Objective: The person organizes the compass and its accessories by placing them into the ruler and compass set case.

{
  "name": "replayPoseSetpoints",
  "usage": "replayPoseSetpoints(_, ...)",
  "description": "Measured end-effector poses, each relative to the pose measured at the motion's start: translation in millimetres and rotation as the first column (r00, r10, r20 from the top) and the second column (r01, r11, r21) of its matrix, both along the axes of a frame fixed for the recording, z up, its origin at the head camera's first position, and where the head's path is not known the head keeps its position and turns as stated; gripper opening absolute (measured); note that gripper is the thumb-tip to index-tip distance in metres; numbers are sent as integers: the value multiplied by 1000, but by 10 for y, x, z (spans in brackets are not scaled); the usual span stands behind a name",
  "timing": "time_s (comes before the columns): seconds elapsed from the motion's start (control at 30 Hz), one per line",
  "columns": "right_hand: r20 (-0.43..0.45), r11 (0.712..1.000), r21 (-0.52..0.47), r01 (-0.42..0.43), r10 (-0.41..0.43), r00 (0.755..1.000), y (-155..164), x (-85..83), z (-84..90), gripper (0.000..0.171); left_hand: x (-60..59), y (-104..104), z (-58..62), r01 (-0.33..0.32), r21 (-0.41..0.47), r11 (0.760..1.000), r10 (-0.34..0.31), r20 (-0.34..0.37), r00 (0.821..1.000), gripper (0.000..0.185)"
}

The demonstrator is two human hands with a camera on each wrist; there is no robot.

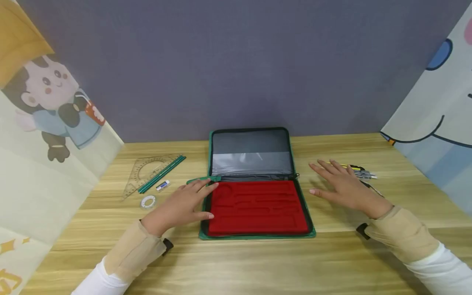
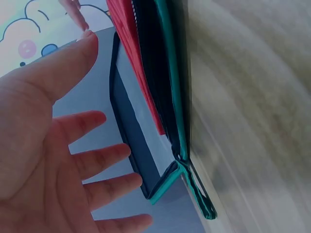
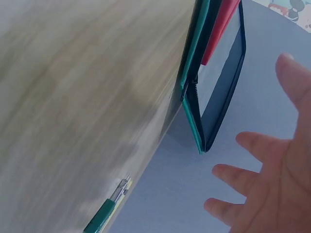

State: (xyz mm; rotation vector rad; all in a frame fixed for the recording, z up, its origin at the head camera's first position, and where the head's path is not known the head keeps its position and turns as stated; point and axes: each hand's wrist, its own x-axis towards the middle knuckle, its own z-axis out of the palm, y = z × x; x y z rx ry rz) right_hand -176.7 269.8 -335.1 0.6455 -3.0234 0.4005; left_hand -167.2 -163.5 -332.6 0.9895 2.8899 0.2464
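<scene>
A zippered green case (image 1: 313, 236) lies unfolded on the wooden table, its red tray (image 1: 245, 221) of shaped recesses holding nothing. Its raised lid carries a clear plastic pocket (image 1: 252, 162). My left hand (image 1: 182, 208) hovers with spread fingers at the tray's left edge, overlapping it in the head view; the left wrist view shows an empty palm. To the right of the case, my right hand (image 1: 344, 188) is held above the table, fingers apart and nothing in them. Slim metal tools (image 1: 366, 175) and a yellow-and-black item (image 1: 355, 167) are partly hidden behind it.
Left of the case lie a clear set square (image 1: 133, 174), dark green pencils (image 1: 162, 174), a small eraser (image 1: 163, 185) and a white ring-shaped roll (image 1: 148, 201). A grey wall (image 1: 243, 65) rises behind the table, with cartoon-printed panels at both sides.
</scene>
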Motion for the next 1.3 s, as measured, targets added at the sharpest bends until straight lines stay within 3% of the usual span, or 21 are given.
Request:
replayPoseSetpoints(0.3,-10,1000,-13,-19,19,1000,75,36,-94,77,9,41,-26,65,10,998,-65,44,997,78)
replayPoseSetpoints(0.43,-7,1000,-15,-15,15,1000,162,-45,-97,76,5,47,-35,82,30,996,-83,55,995,79)
replayPoseSetpoints(0.53,33,997,-70,-20,23,999,223,-140,-63,72,-4,37,-38,80,29,996,-81,33,996,79)
replayPoseSetpoints(0.67,86,989,-147,31,-19,996,268,-213,25,66,-2,32,-28,81,4,997,-81,26,996,79)
replayPoseSetpoints(0.83,88,980,-167,105,-91,992,339,-253,99,58,16,56,-36,88,4,996,-88,59,994,79)
replayPoseSetpoints(1.0,73,983,-139,122,-113,991,470,-338,76,41,28,55,-72,89,12,996,-89,50,995,75)
replayPoseSetpoints(1.3,51,986,-55,157,-155,987,740,-462,6,26,35,52,-98,129,25,991,-129,10,992,58)
